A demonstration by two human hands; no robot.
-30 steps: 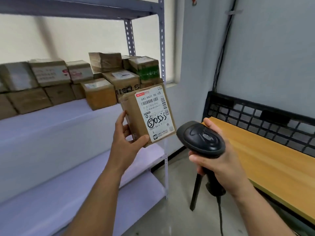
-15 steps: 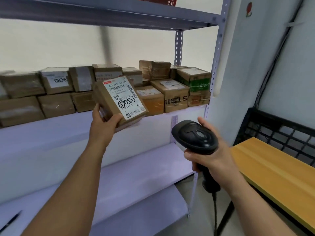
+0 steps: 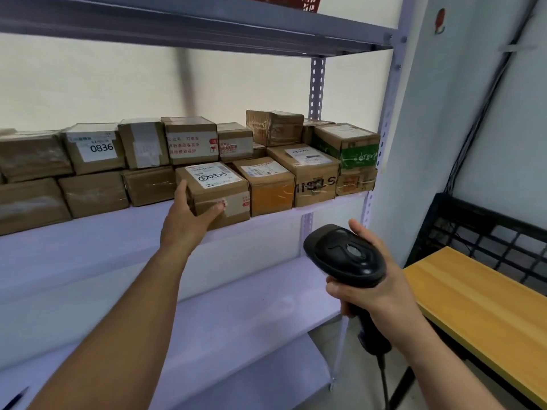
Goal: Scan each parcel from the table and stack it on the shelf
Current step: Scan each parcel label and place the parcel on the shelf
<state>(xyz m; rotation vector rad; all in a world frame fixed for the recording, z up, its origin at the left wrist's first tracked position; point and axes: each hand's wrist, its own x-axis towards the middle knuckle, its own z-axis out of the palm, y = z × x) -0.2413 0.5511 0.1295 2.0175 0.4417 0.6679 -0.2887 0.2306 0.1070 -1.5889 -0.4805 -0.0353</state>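
Observation:
A brown cardboard parcel [image 3: 219, 190] with a white label and a handwritten mark on top rests at the front edge of the white shelf board [image 3: 88, 244], left of an orange-fronted box [image 3: 268, 187]. My left hand [image 3: 189, 217] grips its near left corner, thumb on the front face and fingers along the left side. My right hand [image 3: 376, 285] holds a black barcode scanner [image 3: 344, 255] by its handle, lower right, pointing up and left, apart from the shelf.
Several taped cardboard boxes fill the back of the shelf in two layers, one marked 0836 [image 3: 97, 147]. Lower white shelf boards [image 3: 236, 321] lie below. A wooden table [image 3: 488, 315] with a black mesh rack [image 3: 488, 232] stands at right. A grey shelf post [image 3: 387, 137] rises near the wall.
My left hand carried the parcel from in front of me up and forward and set it flat on the shelf beside the orange-fronted box. The scanner hand stayed low at the right.

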